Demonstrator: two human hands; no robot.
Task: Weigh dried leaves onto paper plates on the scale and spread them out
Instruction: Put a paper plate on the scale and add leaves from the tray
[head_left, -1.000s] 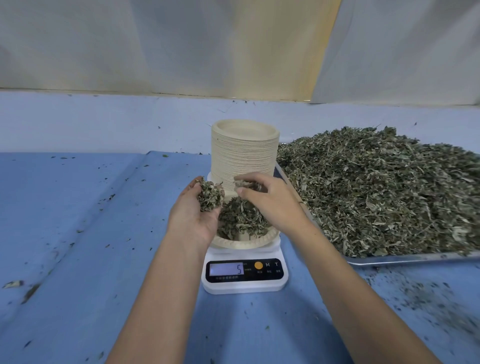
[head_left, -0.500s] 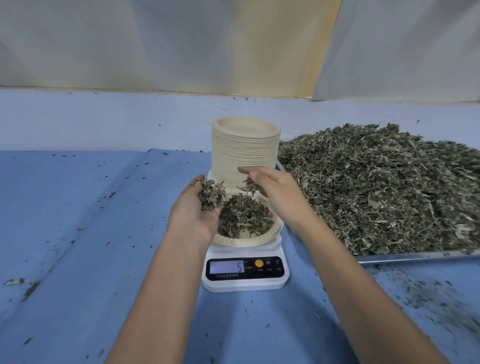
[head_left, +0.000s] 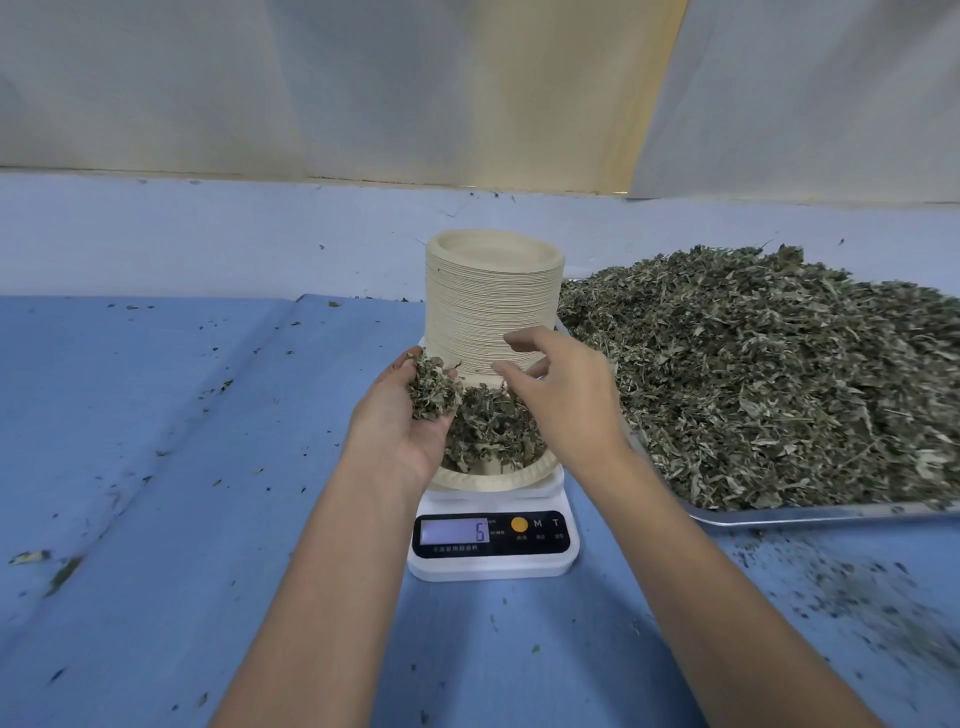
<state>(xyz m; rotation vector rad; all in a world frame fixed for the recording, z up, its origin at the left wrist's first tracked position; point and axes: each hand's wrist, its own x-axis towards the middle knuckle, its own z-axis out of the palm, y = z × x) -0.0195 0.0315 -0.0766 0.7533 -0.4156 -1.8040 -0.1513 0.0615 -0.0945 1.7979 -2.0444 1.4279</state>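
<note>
- So, readable stuff first: the white digital kitchen scale (head_left: 493, 545) shows a 6 on its lit display, with a round orange button and the letters M and T next to it. There's tiny print under those too, way too small to read.
- Everything sits on a blue cloth-covered table (head_left: 156, 467) speckled with leaf crumbs, thickest at the near right. At the back the blue runs up a bit, then pale white and cream sheeting (head_left: 311, 88) hangs as the backdrop.
- On the scale sits a round beige paper plate (head_left: 498, 480) with a loose pile of dried green leaves (head_left: 493, 431) in it.
- Just behind the scale stands a tall stack of beige paper plates (head_left: 493, 306).
- To the right, a shallow metal tray (head_left: 805, 514) carries a big heap of dried leaves (head_left: 779, 374), its near corner right beside the scale.
- The left hand (head_left: 405, 431) is cupped palm-up over the plate's left edge, fingers curled round a clump of dried leaves (head_left: 431, 389).
- The right hand (head_left: 566, 405) hovers over the plate's right side, fingers loose and spread, gripping nothing I can see.
</note>
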